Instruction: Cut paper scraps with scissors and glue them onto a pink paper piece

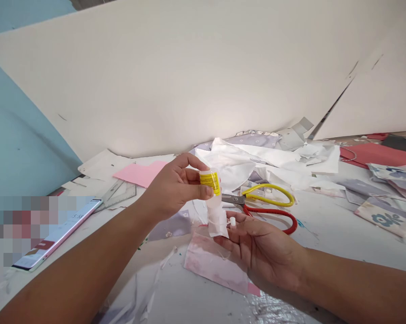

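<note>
My left hand (186,184) is closed around a small glue bottle (210,183) with a yellow label, tipped so its base faces up. Below it, the fingers of my right hand (257,245) hold a small white piece (218,225), paper or cloth, palm turned up. A little white cap (232,221) also shows at those fingers. The bottle's lower end meets or overlaps the white piece; whether they touch I cannot tell. Under my right hand lies a pale pink patterned piece (209,261). Scissors (238,199) with one yellow and one red handle lie just behind.
A phone (59,236) leans at the left beside a clear set square (122,193) and pink paper (140,173). White scraps (257,157) pile up against the pale board (203,81) at the back. Patterned pieces (387,216) and red sheets (381,155) lie at the right.
</note>
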`<state>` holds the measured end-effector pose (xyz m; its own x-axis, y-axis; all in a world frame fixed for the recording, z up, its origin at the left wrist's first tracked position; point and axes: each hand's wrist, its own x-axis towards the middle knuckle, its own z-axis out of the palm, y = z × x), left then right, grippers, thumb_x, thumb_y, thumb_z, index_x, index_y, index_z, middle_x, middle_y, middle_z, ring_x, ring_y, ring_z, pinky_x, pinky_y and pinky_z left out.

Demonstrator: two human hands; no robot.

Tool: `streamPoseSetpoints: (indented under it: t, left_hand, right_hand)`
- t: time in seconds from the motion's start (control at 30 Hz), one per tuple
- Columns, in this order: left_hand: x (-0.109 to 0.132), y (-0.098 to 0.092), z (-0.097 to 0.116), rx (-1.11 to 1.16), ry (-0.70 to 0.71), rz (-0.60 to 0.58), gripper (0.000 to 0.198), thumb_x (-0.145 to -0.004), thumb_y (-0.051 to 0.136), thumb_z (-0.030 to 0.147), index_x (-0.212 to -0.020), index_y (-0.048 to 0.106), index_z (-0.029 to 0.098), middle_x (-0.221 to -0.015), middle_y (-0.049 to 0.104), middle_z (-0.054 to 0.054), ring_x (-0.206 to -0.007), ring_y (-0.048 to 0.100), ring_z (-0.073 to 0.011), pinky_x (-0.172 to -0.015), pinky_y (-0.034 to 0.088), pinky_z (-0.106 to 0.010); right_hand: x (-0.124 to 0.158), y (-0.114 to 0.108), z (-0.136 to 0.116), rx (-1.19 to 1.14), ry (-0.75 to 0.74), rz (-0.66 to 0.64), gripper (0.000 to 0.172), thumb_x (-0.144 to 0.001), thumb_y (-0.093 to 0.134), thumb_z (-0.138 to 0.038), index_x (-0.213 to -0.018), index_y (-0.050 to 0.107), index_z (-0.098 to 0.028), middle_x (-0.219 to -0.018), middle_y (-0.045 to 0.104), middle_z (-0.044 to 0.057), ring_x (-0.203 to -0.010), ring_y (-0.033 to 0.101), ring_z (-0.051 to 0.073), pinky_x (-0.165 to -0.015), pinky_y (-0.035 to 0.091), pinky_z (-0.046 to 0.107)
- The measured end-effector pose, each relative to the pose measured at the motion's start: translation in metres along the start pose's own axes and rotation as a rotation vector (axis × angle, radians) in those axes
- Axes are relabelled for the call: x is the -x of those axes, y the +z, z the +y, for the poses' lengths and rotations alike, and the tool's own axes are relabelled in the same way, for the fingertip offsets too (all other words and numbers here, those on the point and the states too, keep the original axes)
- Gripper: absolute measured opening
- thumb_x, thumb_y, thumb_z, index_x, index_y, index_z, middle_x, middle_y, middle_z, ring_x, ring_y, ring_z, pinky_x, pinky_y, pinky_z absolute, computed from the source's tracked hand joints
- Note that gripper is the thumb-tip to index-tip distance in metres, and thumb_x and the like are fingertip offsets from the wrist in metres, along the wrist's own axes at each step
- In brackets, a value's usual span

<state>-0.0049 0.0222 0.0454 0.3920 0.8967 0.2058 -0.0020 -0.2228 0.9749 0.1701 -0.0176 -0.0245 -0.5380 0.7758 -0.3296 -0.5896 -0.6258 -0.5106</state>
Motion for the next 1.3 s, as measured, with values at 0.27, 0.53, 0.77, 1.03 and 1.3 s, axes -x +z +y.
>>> streamPoseSetpoints:
  t: [0.27, 0.53, 0.77, 1.03, 1.3]
  left_hand:
    - [-0.0008, -0.0011, -0.0024, 0.005, 0.0, 0.003, 0.031, -0.061, 0.072, 0.011, -0.081, 0.05, 0.022, -0.07, 0.069, 0.001, -0.071, 0.065, -0.0183, -0.065, 0.048, -0.033]
    - [0.0, 0.0005, -0.0043, 0.032, 0.005, -0.043, 0.03, -0.063, 0.07, 0.008, -0.081, 0.05, 0.022, -0.068, 0.068, 0.002, -0.068, 0.064, -0.0173, -0.068, 0.049, -0.036]
    - [-0.0011, -0.0004, -0.0071, 0.021, -0.012, -0.041, 0.031, -0.063, 0.07, 0.009, -0.082, 0.05, 0.023, -0.068, 0.067, 0.002, -0.068, 0.064, -0.0169, -0.067, 0.048, -0.034]
    - [0.0003, 0.0018, -0.007, 0.012, -0.033, -0.033, 0.029, -0.064, 0.069, 0.008, -0.081, 0.049, 0.022, -0.068, 0.066, 0.003, -0.068, 0.062, -0.0146, -0.065, 0.048, -0.031]
    - [-0.0013, 0.0043, -0.0071, -0.004, -0.038, -0.028, 0.029, -0.064, 0.068, 0.007, -0.081, 0.049, 0.021, -0.066, 0.066, 0.003, -0.067, 0.062, -0.0138, -0.064, 0.048, -0.03]
  right_hand:
    - [0.0012, 0.0028, 0.002, 0.025, -0.007, 0.009, 0.05, -0.063, 0.049, 0.005, -0.111, 0.046, -0.009, -0.084, 0.065, 0.007, -0.081, 0.066, 0.015, -0.084, 0.05, 0.026]
    - [0.0033, 0.0049, 0.0011, 0.025, -0.001, -0.013, 0.044, -0.064, 0.047, 0.006, -0.106, 0.049, -0.009, -0.09, 0.065, 0.008, -0.079, 0.065, 0.013, -0.086, 0.048, 0.025]
    - [0.0048, 0.0054, 0.002, -0.003, -0.001, -0.031, 0.041, -0.059, 0.044, 0.008, -0.093, 0.054, -0.011, -0.079, 0.066, 0.005, -0.074, 0.065, 0.011, -0.089, 0.047, 0.026]
    - [0.0056, 0.0045, 0.0022, -0.034, -0.019, -0.081, 0.045, -0.051, 0.04, 0.007, -0.09, 0.054, -0.012, -0.085, 0.068, 0.008, -0.08, 0.066, 0.013, -0.088, 0.048, 0.026]
    - [0.0034, 0.0039, 0.0046, -0.038, -0.026, -0.117, 0.048, -0.047, 0.038, 0.006, -0.087, 0.057, -0.012, -0.086, 0.069, 0.008, -0.083, 0.066, 0.011, -0.09, 0.047, 0.024]
